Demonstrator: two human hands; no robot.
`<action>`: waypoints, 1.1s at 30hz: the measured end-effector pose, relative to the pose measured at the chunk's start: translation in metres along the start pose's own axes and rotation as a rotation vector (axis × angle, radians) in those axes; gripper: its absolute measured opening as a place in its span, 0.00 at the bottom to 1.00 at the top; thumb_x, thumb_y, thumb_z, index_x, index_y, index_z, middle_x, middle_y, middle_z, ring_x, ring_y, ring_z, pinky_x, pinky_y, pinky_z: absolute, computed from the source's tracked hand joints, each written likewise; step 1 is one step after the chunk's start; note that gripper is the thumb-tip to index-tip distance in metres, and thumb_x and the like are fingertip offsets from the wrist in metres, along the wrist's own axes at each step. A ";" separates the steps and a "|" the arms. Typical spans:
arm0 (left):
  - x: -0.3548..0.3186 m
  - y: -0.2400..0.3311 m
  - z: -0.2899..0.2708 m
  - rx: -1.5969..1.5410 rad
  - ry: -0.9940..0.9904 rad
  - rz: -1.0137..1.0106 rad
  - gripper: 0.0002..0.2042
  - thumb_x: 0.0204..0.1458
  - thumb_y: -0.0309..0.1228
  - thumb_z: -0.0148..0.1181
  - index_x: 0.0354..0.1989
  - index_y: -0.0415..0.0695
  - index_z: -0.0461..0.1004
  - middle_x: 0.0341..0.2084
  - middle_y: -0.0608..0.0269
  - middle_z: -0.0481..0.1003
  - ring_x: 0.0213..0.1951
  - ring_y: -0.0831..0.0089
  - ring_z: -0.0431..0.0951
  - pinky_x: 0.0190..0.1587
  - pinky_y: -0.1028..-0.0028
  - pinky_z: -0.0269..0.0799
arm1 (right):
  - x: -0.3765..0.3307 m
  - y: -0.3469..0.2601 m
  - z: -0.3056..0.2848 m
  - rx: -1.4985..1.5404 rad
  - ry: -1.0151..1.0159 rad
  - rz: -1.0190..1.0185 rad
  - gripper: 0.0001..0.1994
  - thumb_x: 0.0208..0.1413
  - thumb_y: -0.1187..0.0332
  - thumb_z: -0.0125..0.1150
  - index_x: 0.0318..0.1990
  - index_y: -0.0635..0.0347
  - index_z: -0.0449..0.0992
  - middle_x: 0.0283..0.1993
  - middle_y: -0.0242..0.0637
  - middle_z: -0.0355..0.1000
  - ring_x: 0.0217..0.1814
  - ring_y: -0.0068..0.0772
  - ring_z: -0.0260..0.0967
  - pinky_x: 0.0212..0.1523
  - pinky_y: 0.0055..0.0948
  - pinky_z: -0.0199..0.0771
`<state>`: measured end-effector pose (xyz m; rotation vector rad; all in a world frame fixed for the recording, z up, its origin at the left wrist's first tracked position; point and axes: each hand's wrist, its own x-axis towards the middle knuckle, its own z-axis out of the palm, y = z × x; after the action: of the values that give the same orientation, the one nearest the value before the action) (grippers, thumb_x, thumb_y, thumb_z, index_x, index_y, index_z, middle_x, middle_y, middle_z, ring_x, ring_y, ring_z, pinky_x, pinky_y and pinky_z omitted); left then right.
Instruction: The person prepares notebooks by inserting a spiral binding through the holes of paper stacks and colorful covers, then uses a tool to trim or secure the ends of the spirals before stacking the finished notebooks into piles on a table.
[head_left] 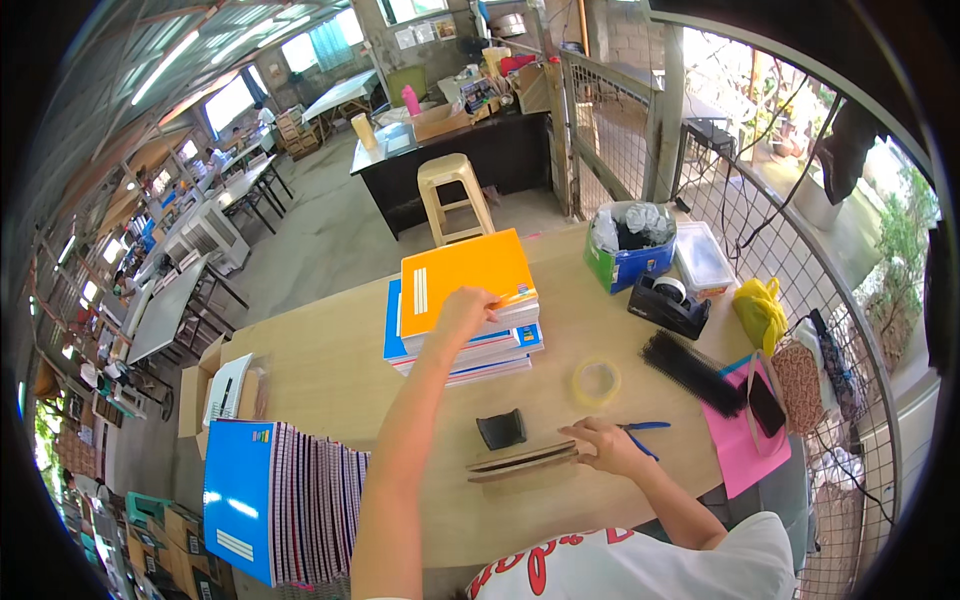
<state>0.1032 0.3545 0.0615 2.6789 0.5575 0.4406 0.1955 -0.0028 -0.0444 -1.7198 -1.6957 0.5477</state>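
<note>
An orange notebook [465, 270] tops a stack of blue and white notebooks [460, 365] at the middle of the table. My left hand [468, 312] reaches over it, fingers bent and closed at its near edge by the right corner. Lower right, my right hand [605, 446] closes around the right end of a long, thin brown strip with a dark middle [520, 464]; its exact kind is unclear. Blue-handled pliers [645, 428] lie just beyond that hand. A small black curved piece [501, 429] rests above the strip.
A row of spiral notebooks [240, 500] stands at the near left, beside an open carton [200, 385]. Rightward lie clear tape [597, 382], a black tape dispenser [670, 304], black bristly coils [690, 372], a pink sheet [728, 450] and a blue-green box [630, 262]. A stool [450, 180] stands beyond.
</note>
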 end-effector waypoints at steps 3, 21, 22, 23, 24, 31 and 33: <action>0.000 -0.005 0.002 0.092 0.006 0.042 0.12 0.49 0.26 0.59 0.41 0.41 0.84 0.30 0.54 0.83 0.35 0.61 0.84 0.46 0.66 0.76 | 0.011 -0.011 -0.015 0.022 0.035 0.003 0.33 0.45 0.69 0.73 0.63 0.46 0.71 0.53 0.39 0.72 0.55 0.47 0.71 0.53 0.42 0.73; 0.001 0.002 -0.011 0.139 -0.046 -0.090 0.15 0.48 0.26 0.64 0.46 0.48 0.84 0.42 0.50 0.81 0.38 0.54 0.83 0.46 0.61 0.78 | 0.151 -0.005 -0.080 0.538 0.475 0.138 0.19 0.51 0.69 0.72 0.50 0.65 0.80 0.43 0.41 0.81 0.38 0.25 0.78 0.39 0.27 0.75; 0.003 0.015 -0.009 0.136 -0.053 -0.073 0.15 0.48 0.26 0.64 0.46 0.48 0.84 0.42 0.50 0.81 0.38 0.54 0.83 0.46 0.61 0.78 | 0.154 0.005 -0.083 0.418 0.521 0.222 0.18 0.51 0.66 0.73 0.48 0.66 0.81 0.44 0.42 0.81 0.36 0.26 0.78 0.37 0.28 0.76; 0.004 0.030 -0.005 0.220 -0.015 0.017 0.16 0.49 0.25 0.62 0.48 0.50 0.83 0.49 0.50 0.78 0.40 0.54 0.83 0.46 0.60 0.78 | 0.155 0.014 -0.086 0.414 0.537 0.233 0.18 0.51 0.66 0.73 0.48 0.66 0.81 0.44 0.42 0.81 0.36 0.26 0.78 0.37 0.28 0.76; 0.001 0.032 -0.003 0.269 0.011 0.054 0.17 0.49 0.24 0.62 0.49 0.51 0.82 0.52 0.50 0.77 0.41 0.53 0.82 0.46 0.59 0.78 | 0.159 0.017 -0.086 0.420 0.548 0.234 0.18 0.51 0.65 0.72 0.47 0.66 0.81 0.42 0.41 0.81 0.35 0.27 0.78 0.37 0.28 0.76; 0.000 0.018 0.007 0.398 0.060 0.132 0.17 0.51 0.21 0.61 0.48 0.54 0.83 0.57 0.56 0.73 0.46 0.52 0.80 0.51 0.59 0.77 | 0.134 0.032 -0.071 0.460 0.504 0.288 0.17 0.52 0.65 0.70 0.47 0.66 0.82 0.40 0.40 0.81 0.34 0.25 0.77 0.36 0.27 0.75; 0.006 0.010 0.004 0.318 0.035 0.195 0.13 0.50 0.24 0.62 0.44 0.48 0.84 0.51 0.50 0.76 0.44 0.51 0.80 0.49 0.59 0.77 | 0.122 0.039 -0.069 0.477 0.497 0.306 0.17 0.52 0.64 0.70 0.47 0.65 0.81 0.41 0.40 0.80 0.34 0.24 0.77 0.35 0.26 0.75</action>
<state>0.1129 0.3476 0.0637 3.0522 0.4062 0.4887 0.2802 0.1082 -0.0057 -1.5914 -0.8778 0.5481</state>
